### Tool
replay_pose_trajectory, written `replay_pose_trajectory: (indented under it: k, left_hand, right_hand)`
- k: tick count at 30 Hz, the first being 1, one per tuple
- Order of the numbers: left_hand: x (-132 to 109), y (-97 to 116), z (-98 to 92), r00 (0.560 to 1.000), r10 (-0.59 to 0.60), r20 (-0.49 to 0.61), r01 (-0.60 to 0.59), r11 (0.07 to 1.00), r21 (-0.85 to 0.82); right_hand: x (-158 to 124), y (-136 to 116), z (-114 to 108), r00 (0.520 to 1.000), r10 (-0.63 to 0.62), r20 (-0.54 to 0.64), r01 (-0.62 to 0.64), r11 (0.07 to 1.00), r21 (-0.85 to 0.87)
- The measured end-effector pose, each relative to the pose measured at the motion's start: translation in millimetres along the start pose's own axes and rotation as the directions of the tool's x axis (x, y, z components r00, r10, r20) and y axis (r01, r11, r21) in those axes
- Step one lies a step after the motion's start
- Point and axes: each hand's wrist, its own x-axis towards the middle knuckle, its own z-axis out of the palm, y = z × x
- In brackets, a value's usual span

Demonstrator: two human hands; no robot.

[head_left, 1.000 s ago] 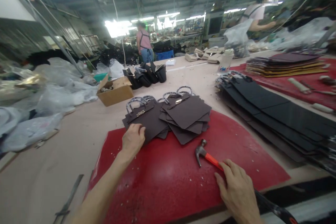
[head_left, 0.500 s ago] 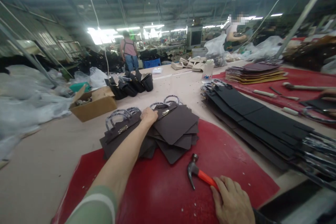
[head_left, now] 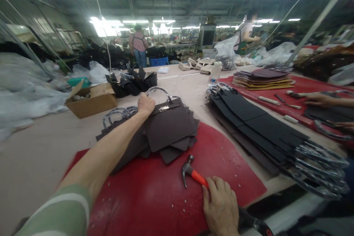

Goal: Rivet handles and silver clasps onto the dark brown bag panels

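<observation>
My left hand (head_left: 146,104) is closed at the upper left corner of a dark brown bag panel (head_left: 167,127), beside the foot of its looped handle (head_left: 159,89). A small metal clasp sits near the panel's top edge, and its lower edge rests over a fanned stack of similar panels (head_left: 177,153). More brown panels with wrapped handles (head_left: 118,113) lie left of it, partly behind my forearm. My right hand (head_left: 221,204) is wrapped round the orange handle of a claw hammer (head_left: 189,169), which lies low over the red mat (head_left: 143,195).
A stack of black panels with wrapped handles (head_left: 249,118) lies to the right. Beyond it, a co-worker's hands (head_left: 320,100) work at another red mat with tools. A cardboard box (head_left: 92,101), black bags (head_left: 132,83) and a cup (head_left: 215,72) stand farther back.
My left hand has pulled the top panel leftward and turned it, raising its handle upright. My right hand keeps hold of the hammer; the view has shifted slightly.
</observation>
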Motion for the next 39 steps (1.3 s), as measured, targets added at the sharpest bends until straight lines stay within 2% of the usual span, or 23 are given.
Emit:
replay_pose_trajectory:
  k: [3, 6, 8, 10, 12, 15, 18, 20, 24, 28, 31, 34, 37, 39]
  left_hand:
    - [-15, -7, -42.4, 0.996, 0.060, -0.064, -0.055, 0.996, 0.068]
    - [-44, -34, -85.4, 0.993, 0.073, -0.090, -0.064, 0.993, 0.099]
    - [-78, -60, -108.6, 0.999, 0.010, -0.043, -0.005, 0.996, 0.094]
    - [-124, -88, -125.3, 0.997, -0.073, 0.032, 0.070, 0.995, 0.073]
    - [-176, -115, -134.4, 0.984, -0.154, 0.092, 0.150, 0.988, 0.046]
    - [-246, -150, -133.1, 0.949, -0.275, 0.155, 0.275, 0.961, 0.023]
    - [-286, -168, -123.7, 0.925, -0.326, 0.196, 0.336, 0.942, -0.016]
    - [-295, -169, -118.4, 0.925, -0.320, 0.202, 0.339, 0.939, -0.064]
    - [-298, -159, -109.4, 0.928, -0.310, 0.208, 0.334, 0.938, -0.089]
    - [-301, -152, -96.2, 0.938, -0.299, 0.174, 0.317, 0.944, -0.090]
    - [-303, -151, -88.8, 0.937, -0.312, 0.156, 0.335, 0.929, -0.157]
    - [-305, -149, -92.4, 0.949, -0.296, 0.105, 0.311, 0.934, -0.179]
    - [-308, -150, -108.1, 0.957, -0.283, 0.063, 0.290, 0.939, -0.188]
    - [-310, -156, -122.1, 0.961, -0.275, 0.040, 0.277, 0.940, -0.198]
  right_hand:
    - [7, -6, -13, 0.997, 0.016, 0.075, -0.015, 1.000, -0.012]
    - [14, -11, -22, 0.985, 0.042, 0.167, -0.040, 0.999, -0.019]
    - [17, -13, -24, 0.974, 0.060, 0.217, -0.057, 0.998, -0.019]
    - [18, -12, -24, 0.966, 0.056, 0.252, -0.057, 0.998, -0.003]
    - [19, -10, -23, 0.961, 0.045, 0.271, -0.056, 0.998, 0.033]
    - [18, -5, -23, 0.960, 0.034, 0.279, -0.060, 0.994, 0.087]
    - [19, 0, -22, 0.962, 0.024, 0.271, -0.059, 0.991, 0.123]
    - [20, 4, -20, 0.966, -0.002, 0.259, -0.042, 0.985, 0.165]
    - [24, 16, -14, 0.971, -0.076, 0.229, 0.020, 0.971, 0.238]
    - [27, 14, -21, 0.983, -0.087, 0.159, 0.044, 0.965, 0.257]
    - [23, -11, -39, 0.991, -0.080, 0.109, 0.047, 0.959, 0.279]
    - [13, -52, -56, 0.972, -0.223, 0.080, 0.166, 0.883, 0.439]
    - [0, -91, -61, 0.899, -0.425, 0.109, 0.287, 0.757, 0.587]
    - [-6, -109, -55, 0.840, -0.520, 0.156, 0.330, 0.718, 0.613]
